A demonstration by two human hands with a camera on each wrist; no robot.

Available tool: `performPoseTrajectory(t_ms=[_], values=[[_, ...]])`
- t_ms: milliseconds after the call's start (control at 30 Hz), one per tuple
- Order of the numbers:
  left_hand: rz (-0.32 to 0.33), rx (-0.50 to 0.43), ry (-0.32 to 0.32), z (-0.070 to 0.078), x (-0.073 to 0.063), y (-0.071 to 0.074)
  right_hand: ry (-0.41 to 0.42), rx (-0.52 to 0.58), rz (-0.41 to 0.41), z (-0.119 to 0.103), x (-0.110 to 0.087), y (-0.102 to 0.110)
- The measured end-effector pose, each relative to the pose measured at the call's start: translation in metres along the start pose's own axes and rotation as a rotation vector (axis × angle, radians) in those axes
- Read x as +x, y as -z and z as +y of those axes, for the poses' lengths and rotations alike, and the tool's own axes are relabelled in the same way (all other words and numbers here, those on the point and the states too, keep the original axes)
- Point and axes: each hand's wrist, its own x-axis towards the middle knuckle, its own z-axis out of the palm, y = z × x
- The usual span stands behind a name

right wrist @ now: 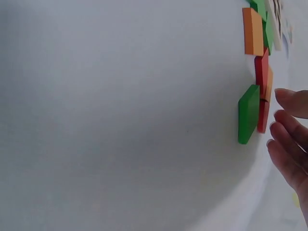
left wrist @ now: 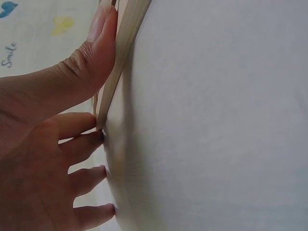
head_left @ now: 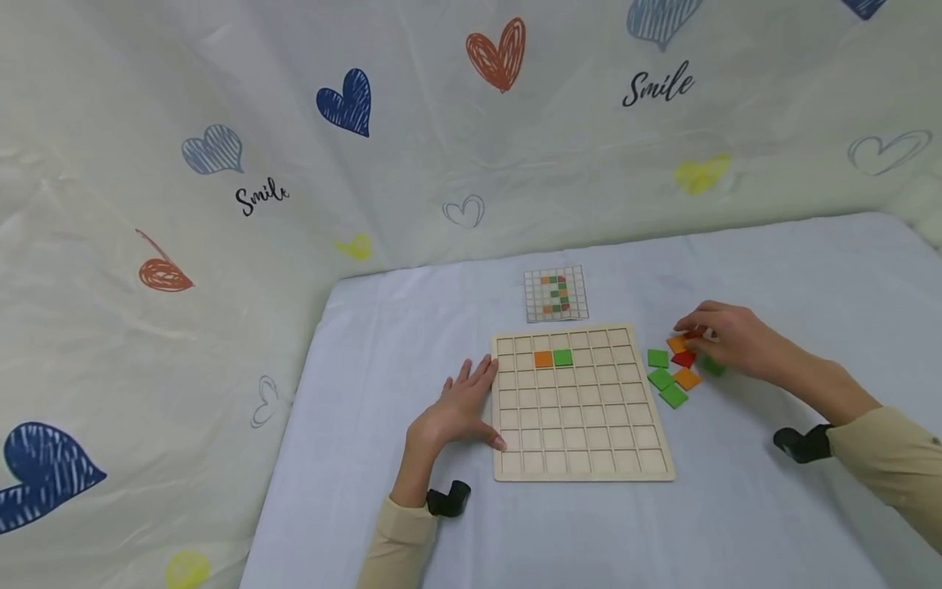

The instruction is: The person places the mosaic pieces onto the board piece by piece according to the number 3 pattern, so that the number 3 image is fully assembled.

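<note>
My left hand (head_left: 459, 409) lies at the left edge of a wooden grid board (head_left: 581, 417). Its fingers are spread, and the thumb rests on the board's rim, also seen in the left wrist view. One orange tile (head_left: 543, 359) and one green tile (head_left: 562, 357) sit side by side in the second row. Right of the board, my right hand (head_left: 732, 334) is over a group of loose square tiles, thumb and fingers slightly bent. Close to its fingertips lie a red tile (head_left: 684, 359), an orange tile (head_left: 676, 344) and a green tile (right wrist: 249, 114). No tile shows between its fingers.
A small printed card (head_left: 536, 304) with a coloured grid pattern lies behind the board. More loose tiles, such as a green tile (head_left: 673, 396) and an orange tile (head_left: 688, 378), are beside the board's right edge. A white cloth (head_left: 383, 360) covers the table.
</note>
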Motion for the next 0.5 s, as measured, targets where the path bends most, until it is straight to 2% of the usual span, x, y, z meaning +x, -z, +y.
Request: performPoseTrajectory(t_ms=[133,500], values=[[-0.004,0.007,-0.005,-0.0016,0.0002,-0.0023,-0.074,-0.003,-0.071,0.0044,-0.0031,0.0014],[0.009,0.014,-0.009,-0.0011,0.0007,-0.0003,-0.134,-0.009,-0.140,0.0102,-0.0011,0.0024]])
